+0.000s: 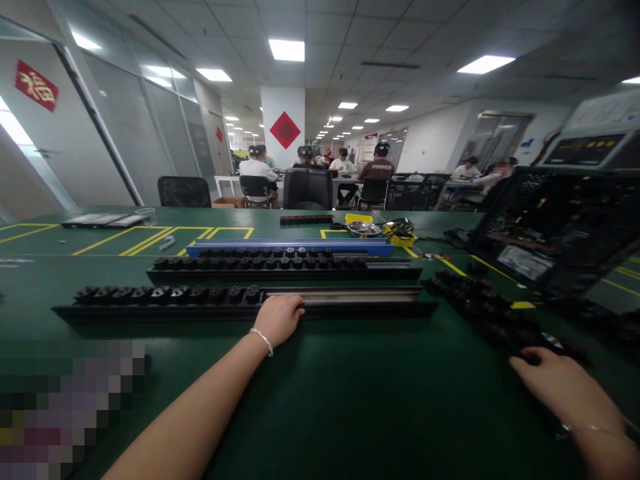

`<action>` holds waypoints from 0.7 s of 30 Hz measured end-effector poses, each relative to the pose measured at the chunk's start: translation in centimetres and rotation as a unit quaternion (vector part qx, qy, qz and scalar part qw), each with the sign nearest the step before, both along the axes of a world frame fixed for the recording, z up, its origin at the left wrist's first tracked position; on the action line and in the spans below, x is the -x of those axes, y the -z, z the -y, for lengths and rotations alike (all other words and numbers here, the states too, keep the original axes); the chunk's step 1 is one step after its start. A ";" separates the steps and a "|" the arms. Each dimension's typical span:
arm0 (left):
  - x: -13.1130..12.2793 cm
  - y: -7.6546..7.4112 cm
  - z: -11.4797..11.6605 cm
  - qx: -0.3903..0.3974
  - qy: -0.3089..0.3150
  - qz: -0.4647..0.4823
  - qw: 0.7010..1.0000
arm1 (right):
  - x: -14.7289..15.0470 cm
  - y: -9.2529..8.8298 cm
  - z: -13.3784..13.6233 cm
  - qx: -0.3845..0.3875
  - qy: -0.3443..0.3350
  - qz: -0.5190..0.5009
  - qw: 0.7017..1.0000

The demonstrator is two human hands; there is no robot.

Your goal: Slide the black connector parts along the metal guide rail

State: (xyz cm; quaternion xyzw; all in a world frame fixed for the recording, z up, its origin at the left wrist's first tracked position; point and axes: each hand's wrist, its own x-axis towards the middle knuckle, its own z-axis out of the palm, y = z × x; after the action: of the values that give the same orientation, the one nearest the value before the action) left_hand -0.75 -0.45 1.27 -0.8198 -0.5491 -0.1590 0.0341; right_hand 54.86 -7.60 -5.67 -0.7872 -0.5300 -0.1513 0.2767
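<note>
1. Black clips (165, 293) fill the left half of the near rail (350, 303), which lies crosswise on the green table (325, 400). From the left hand they run off toward 9 o'clock.
2. The left hand (280, 319) sits on that rail just where the row of clips ends. Its fingers are curled down over the top and front edge, closed onto it rather than spread.
3. At 12 o'clock from that hand lies a second rail (390, 272), likewise part-filled, with a blue strip (290, 245) behind it.
4. A heap of loose black parts (480, 307) stretches along the table at 3 o'clock from the near rail's end.
5. The right hand (555, 383), at about 4 o'clock in the view, reaches to the heap's near end. Its fingertips seem to meet a dark piece, but the blur there hides any grip — I cannot tell whether it holds one.
6. Judged from this, the step in hand is steadying the rail while fetching a part. The next move would call for a clean pinch on a single piece — then a carry toward 10 o'clock, to the rail's bare stretch.
</note>
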 end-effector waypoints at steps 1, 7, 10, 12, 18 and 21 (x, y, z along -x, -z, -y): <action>0.0 0.0 0.0 -0.003 0.003 -0.001 1.000 | 0.3 -0.1 0.0 0.051 0.022 -0.015 0.998; 0.2 0.1 0.0 0.003 0.011 -0.008 1.000 | 7.8 -3.6 0.2 0.024 0.077 0.108 0.991; 0.2 -0.7 0.0 0.008 0.024 -0.003 1.000 | 13.4 -5.3 -0.7 0.006 -0.033 0.173 0.984; 0.5 -1.7 0.1 0.004 0.045 -0.005 0.999 | 17.0 -6.0 -2.0 -0.017 -0.116 0.177 0.977; 4.6 -5.3 -0.5 -0.040 0.022 -0.001 0.999 | 26.2 -5.9 -6.9 -0.001 -0.222 0.103 0.970; 7.7 -5.8 -1.1 -0.019 -0.020 -0.013 1.000 | 29.3 -5.4 -8.5 0.008 -0.215 0.059 0.975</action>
State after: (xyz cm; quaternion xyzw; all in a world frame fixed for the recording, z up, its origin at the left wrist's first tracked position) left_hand -8.49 0.70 7.05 -0.8100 -0.5614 -0.1583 0.0602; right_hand 25.52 0.93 -0.27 -0.6470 -0.7033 -0.1305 0.2642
